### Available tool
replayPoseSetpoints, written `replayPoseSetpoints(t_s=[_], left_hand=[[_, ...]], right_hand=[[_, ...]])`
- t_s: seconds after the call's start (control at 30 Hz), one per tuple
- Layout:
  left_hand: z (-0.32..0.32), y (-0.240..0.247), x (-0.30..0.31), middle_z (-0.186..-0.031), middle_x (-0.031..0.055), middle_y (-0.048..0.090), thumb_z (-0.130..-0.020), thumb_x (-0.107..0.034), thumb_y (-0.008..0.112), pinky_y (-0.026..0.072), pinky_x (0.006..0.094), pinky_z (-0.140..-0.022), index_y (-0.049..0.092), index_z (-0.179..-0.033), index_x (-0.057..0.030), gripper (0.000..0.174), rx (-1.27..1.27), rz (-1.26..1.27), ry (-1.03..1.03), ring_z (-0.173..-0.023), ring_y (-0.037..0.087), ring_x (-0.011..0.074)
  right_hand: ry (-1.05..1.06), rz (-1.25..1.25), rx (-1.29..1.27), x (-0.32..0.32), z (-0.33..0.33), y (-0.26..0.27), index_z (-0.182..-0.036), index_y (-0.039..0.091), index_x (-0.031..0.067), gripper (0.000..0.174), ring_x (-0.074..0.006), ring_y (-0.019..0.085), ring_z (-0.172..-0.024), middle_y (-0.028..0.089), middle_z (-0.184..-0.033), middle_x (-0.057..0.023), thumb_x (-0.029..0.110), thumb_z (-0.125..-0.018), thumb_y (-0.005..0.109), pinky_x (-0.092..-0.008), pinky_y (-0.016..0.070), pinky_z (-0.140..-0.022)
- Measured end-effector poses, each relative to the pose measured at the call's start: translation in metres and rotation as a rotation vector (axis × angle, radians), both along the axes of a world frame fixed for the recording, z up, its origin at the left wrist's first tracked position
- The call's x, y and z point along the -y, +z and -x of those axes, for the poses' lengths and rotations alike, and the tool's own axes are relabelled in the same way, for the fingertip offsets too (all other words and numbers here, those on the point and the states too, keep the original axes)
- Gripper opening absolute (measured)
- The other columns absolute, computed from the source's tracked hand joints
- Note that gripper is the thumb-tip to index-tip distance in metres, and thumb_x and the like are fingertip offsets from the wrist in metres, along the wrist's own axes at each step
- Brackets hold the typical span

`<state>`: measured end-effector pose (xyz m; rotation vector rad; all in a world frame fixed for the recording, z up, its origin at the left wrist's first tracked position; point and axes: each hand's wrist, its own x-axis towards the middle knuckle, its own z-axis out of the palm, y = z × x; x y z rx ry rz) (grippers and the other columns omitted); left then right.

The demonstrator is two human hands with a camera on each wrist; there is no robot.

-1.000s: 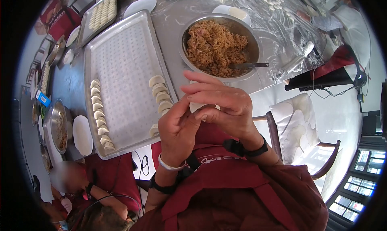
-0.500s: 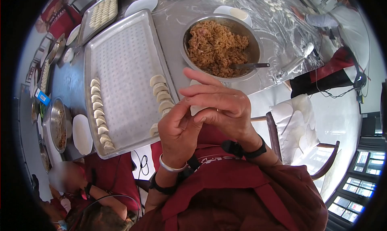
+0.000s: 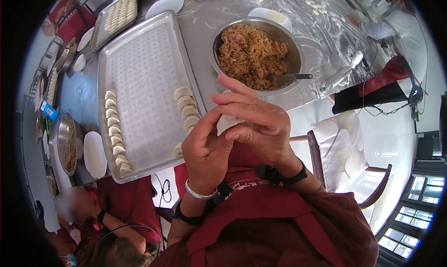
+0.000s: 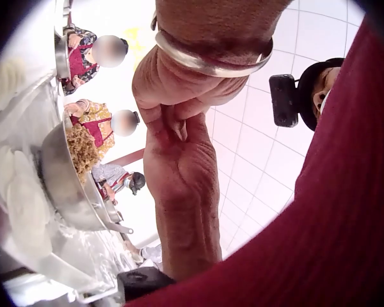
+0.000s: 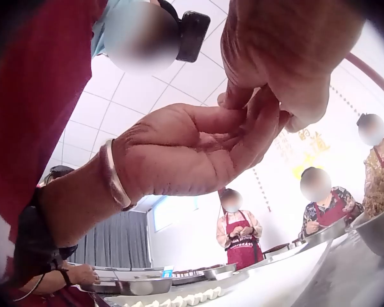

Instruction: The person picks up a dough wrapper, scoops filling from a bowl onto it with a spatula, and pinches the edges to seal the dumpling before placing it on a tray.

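A pale dumpling (image 3: 227, 123) is pinched between both hands in front of the chest in the head view. My left hand (image 3: 203, 150), with a silver bangle at the wrist, holds its near side between thumb and fingers. From the other side, my right hand (image 3: 266, 128) pinches its edge, thumb below and forefinger above, the outer fingers stretched out. In both wrist views the fingers meet and hide the dumpling. Left of the hands lies a perforated metal tray (image 3: 144, 76) with a row of folded dumplings (image 3: 113, 130) along each long side.
Beyond the hands stands a steel bowl (image 3: 215, 62) of brown filling (image 3: 251, 48) with a utensil handle (image 3: 298, 76) over its rim. A second tray (image 3: 95, 41) of dumplings sits at far left. A chair (image 3: 342, 148) stands to the right. Other people work around the table.
More of the pale dumpling shows between the fingers now. Both hands keep almost the same place, with small finger shifts. The person at far right has moved an arm.
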<state>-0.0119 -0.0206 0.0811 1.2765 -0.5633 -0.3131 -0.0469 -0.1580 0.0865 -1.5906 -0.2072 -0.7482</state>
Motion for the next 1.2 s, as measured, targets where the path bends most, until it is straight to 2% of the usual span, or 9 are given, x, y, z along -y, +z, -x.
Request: replayPoseSetpoints(t_s=[0.2, 0.3, 0.5, 0.6, 0.8, 0.9, 1.0, 1.1, 1.2], left_hand=[[0.003, -0.001, 0.002, -0.129, 0.015, 0.057, -0.097, -0.01, 0.06, 0.0463, 0.0335, -0.102, 0.043, -0.138, 0.0112, 0.049, -0.035, 0.027, -0.066, -0.12, 0.055, 0.0205], [-0.001, -0.001, -0.002, -0.132, 0.0176, 0.054, -0.103, -0.02, 0.049, 0.044, 0.0389, -0.106, 0.036, -0.141, 0.0121, 0.051, -0.323, 0.271, -0.221, -0.123, 0.055, 0.0252], [-0.008, 0.005, -0.001, -0.137, 0.0196, 0.048, -0.107, -0.031, 0.035, 0.0419, 0.0424, -0.109, 0.032, -0.143, 0.0111, 0.055, -0.436, 0.342, -0.34, -0.126, 0.052, 0.0286], [-0.003, 0.006, 0.001, -0.142, 0.018, 0.043, -0.107, -0.031, 0.036, 0.0412, 0.0421, -0.109, 0.031, -0.143, 0.0105, 0.055, -0.423, 0.353, -0.302, -0.129, 0.048, 0.0278], [-0.007, 0.01, 0.003, -0.136, 0.0174, 0.048, -0.106, -0.029, 0.04, 0.0392, 0.0406, -0.11, 0.03, -0.143, 0.0097, 0.055, -0.448, 0.347, -0.317, -0.124, 0.052, 0.0238], [-0.011, 0.0, -0.002, -0.135, 0.0169, 0.049, -0.106, -0.029, 0.04, 0.0395, 0.0407, -0.109, 0.031, -0.143, 0.0097, 0.054, -0.481, 0.442, -0.384, -0.125, 0.051, 0.0228], [-0.01, 0.005, 0.0, -0.136, 0.0158, 0.048, -0.106, -0.028, 0.04, 0.0394, 0.0409, -0.109, 0.031, -0.143, 0.009, 0.053, -0.512, 0.478, -0.393, -0.126, 0.049, 0.0223], [-0.003, 0.012, 0.005, -0.137, 0.0145, 0.047, -0.106, -0.027, 0.039, 0.0393, 0.0412, -0.108, 0.031, -0.143, 0.0081, 0.052, -0.525, 0.398, -0.25, -0.126, 0.05, 0.0224], [-0.006, 0.014, 0.005, -0.14, 0.014, 0.044, -0.106, -0.026, 0.039, 0.0392, 0.0417, -0.108, 0.032, -0.143, 0.0069, 0.05, -0.498, 0.358, -0.31, -0.126, 0.049, 0.0222]], right_hand=[[0.031, 0.132, 0.07, 0.01, -0.001, -0.015, -0.101, 0.074, 0.0034, 0.026, -0.0368, 0.051, -0.131, 0.071, -0.115, -0.0108, 0.01, -0.077, 0.076, -0.0434, 0.0463, -0.103], [0.006, 0.183, -0.004, 0.011, -0.003, -0.011, -0.103, 0.074, 0.0035, 0.027, -0.0376, 0.05, -0.132, 0.071, -0.116, -0.0107, 0.012, -0.077, 0.076, -0.045, 0.0454, -0.103], [-0.117, 0.01, -0.006, -0.001, -0.004, -0.005, -0.108, 0.073, 0.0056, 0.031, -0.0383, 0.047, -0.134, 0.069, -0.119, -0.0116, 0.015, -0.079, 0.076, -0.0464, 0.0439, -0.104], [-0.081, 0.235, 0.015, 0.01, -0.002, -0.012, -0.108, 0.073, 0.0059, 0.029, -0.0388, 0.046, -0.134, 0.069, -0.119, -0.0122, 0.016, -0.081, 0.075, -0.0474, 0.0414, -0.106], [-0.087, 0.47, -0.008, 0.016, -0.007, -0.012, -0.106, 0.073, 0.0052, 0.028, -0.0392, 0.046, -0.135, 0.069, -0.119, -0.0117, 0.021, -0.083, 0.073, -0.0466, 0.0399, -0.108], [-0.126, 0.229, -0.02, 0.005, -0.009, -0.01, -0.105, 0.073, 0.0057, 0.026, -0.0374, 0.047, -0.134, 0.069, -0.121, -0.0087, 0.019, -0.083, 0.072, -0.0469, 0.0393, -0.108], [-0.156, 0.178, -0.016, 0.003, -0.008, -0.01, -0.109, 0.071, 0.006, 0.031, -0.0371, 0.046, -0.135, 0.068, -0.124, -0.0087, 0.021, -0.082, 0.073, -0.0477, 0.0389, -0.108], [-0.061, 0.433, -0.002, 0.017, -0.006, -0.016, -0.115, 0.069, 0.006, 0.04, -0.0388, 0.044, -0.137, 0.065, -0.127, -0.012, 0.025, -0.081, 0.074, -0.0471, 0.0392, -0.108], [-0.102, 0.589, 0.019, 0.019, -0.009, -0.016, -0.115, 0.069, 0.0058, 0.04, -0.0391, 0.043, -0.137, 0.064, -0.129, -0.0123, 0.026, -0.081, 0.073, -0.046, 0.0393, -0.108]])
